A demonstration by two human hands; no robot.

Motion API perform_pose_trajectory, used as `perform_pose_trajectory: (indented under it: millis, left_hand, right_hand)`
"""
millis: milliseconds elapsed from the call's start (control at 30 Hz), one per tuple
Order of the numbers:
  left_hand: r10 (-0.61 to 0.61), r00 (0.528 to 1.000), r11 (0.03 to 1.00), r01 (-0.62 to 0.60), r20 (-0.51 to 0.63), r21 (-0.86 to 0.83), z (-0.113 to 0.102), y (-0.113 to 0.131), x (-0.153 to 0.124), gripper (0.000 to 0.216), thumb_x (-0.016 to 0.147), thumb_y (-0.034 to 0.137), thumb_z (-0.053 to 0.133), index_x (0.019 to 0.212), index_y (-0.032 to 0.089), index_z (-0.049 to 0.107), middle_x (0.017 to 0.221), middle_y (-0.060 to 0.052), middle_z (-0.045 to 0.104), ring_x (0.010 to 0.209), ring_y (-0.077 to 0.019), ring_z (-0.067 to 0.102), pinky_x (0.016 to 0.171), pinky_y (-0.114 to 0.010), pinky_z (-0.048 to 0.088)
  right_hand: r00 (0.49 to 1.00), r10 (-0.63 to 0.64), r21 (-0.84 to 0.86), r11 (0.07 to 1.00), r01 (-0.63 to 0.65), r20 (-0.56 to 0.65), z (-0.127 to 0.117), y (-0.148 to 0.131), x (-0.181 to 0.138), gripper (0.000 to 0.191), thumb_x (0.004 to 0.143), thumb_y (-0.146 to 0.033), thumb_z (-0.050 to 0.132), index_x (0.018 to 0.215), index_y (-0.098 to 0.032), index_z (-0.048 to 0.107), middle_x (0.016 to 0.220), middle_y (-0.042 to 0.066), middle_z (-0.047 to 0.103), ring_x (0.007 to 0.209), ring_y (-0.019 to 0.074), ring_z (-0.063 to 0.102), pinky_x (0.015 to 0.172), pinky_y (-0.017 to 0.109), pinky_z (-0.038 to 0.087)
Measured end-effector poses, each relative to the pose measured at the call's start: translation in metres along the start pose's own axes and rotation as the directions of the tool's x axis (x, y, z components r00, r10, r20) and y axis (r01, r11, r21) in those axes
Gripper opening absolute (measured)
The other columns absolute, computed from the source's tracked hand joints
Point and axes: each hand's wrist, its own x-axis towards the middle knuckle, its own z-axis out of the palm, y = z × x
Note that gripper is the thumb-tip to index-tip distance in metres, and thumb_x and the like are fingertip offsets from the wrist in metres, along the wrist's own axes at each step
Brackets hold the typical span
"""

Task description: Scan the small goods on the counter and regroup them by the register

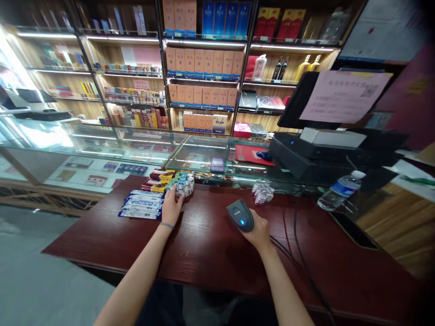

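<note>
My right hand [258, 230] is wrapped round the grip of a dark barcode scanner [240, 214], which shows a blue light and points away to the left over the table. With fingers closed at the near edge of a group of small round containers [186, 184], my left hand [172, 207] has hold of one of them; the fingertips are partly hidden. Left of that hand lie blue-and-white packets [142, 204] in an overlapping row. Behind these are stacks of red and yellow packets [159, 179]. Another cluster of small containers [263, 192] stands beyond the scanner.
The dark red table [204, 253] meets a glass display counter [136, 147]. On the right are a water bottle [340, 190], a phone [353, 230], black cables [299, 253] and a monitor with a paper sheet [346, 95]. A mouse [264, 155] rests on a red mat.
</note>
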Motion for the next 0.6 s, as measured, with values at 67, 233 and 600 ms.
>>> perform_pose_trajectory:
  millis: [67, 233, 600]
  left_hand:
    - [-0.001, 0.998, 0.99, -0.009, 0.069, 0.142, 0.001, 0.001, -0.001, 0.058, 0.087, 0.031, 0.059, 0.142, 0.02, 0.045, 0.094, -0.008, 0.057, 0.082, -0.0235, 0.058, 0.08, -0.036, 0.049]
    - [-0.006, 0.99, 0.952, -0.038, 0.142, 0.303, 0.003, 0.002, 0.0, 0.054, 0.092, 0.034, 0.052, 0.144, 0.021, 0.042, 0.108, -0.013, 0.06, 0.091, -0.0273, 0.062, 0.074, -0.035, 0.049]
    - [0.043, 0.997, 0.98, -0.056, 0.068, 0.189, 0.0, 0.011, -0.009, 0.031, 0.09, 0.031, 0.055, 0.12, 0.022, 0.054, 0.115, -0.012, 0.053, 0.097, -0.0265, 0.061, 0.074, -0.035, 0.05]
  right_hand:
    - [1.0, -0.022, 0.009, 1.0, 0.022, 0.003, 0.005, -0.004, -0.002, 0.035, 0.082, -0.035, 0.059, 0.111, -0.016, 0.056, 0.085, 0.007, 0.071, 0.069, 0.0215, 0.071, 0.061, 0.029, 0.055]
    - [0.998, -0.04, -0.005, 0.999, 0.04, 0.04, 0.007, -0.003, -0.011, 0.034, 0.084, -0.036, 0.057, 0.111, -0.016, 0.055, 0.087, 0.008, 0.071, 0.071, 0.0224, 0.071, 0.061, 0.03, 0.055]
    - [0.998, -0.056, -0.007, 0.998, 0.056, 0.033, 0.005, -0.004, -0.013, 0.031, 0.085, -0.033, 0.056, 0.111, -0.016, 0.054, 0.086, 0.009, 0.071, 0.07, 0.0226, 0.071, 0.061, 0.031, 0.055]
